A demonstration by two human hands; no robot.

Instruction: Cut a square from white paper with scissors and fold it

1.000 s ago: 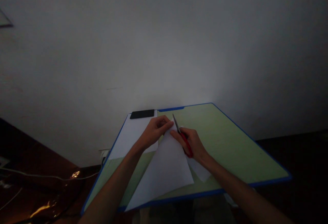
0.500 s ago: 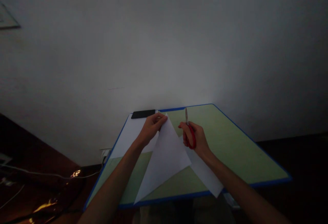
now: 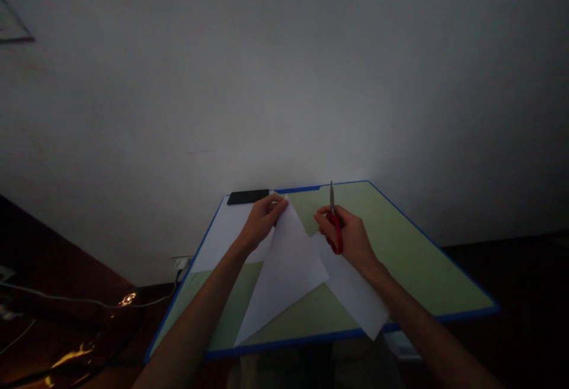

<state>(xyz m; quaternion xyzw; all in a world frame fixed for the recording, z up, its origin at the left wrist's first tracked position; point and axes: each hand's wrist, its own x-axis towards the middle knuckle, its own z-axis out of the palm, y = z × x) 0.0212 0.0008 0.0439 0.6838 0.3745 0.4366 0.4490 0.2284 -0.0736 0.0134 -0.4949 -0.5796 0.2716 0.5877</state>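
Note:
Between the thumb and fingers of my left hand (image 3: 265,218) is the top corner of a white triangular sheet of paper (image 3: 287,276), tilted up off the table. My right hand (image 3: 349,236) grips red-handled scissors (image 3: 336,235), their blades pointing up and away and looking closed. A white strip of paper (image 3: 355,297) lies partly under the triangle and my right forearm, its lower end reaching past the table's front edge. More white paper (image 3: 222,238) lies flat on the left side, partly hidden by my left arm.
The pale green table (image 3: 409,258) has a blue edge and stands against a grey wall (image 3: 284,80). A black flat phone-like object (image 3: 248,197) lies at its back left. A white cable (image 3: 98,302) runs to a wall socket (image 3: 181,263) on the left.
My right hand has moved slightly right with the scissors, away from the triangle's edge. My left hand keeps its pinch on the paper's corner.

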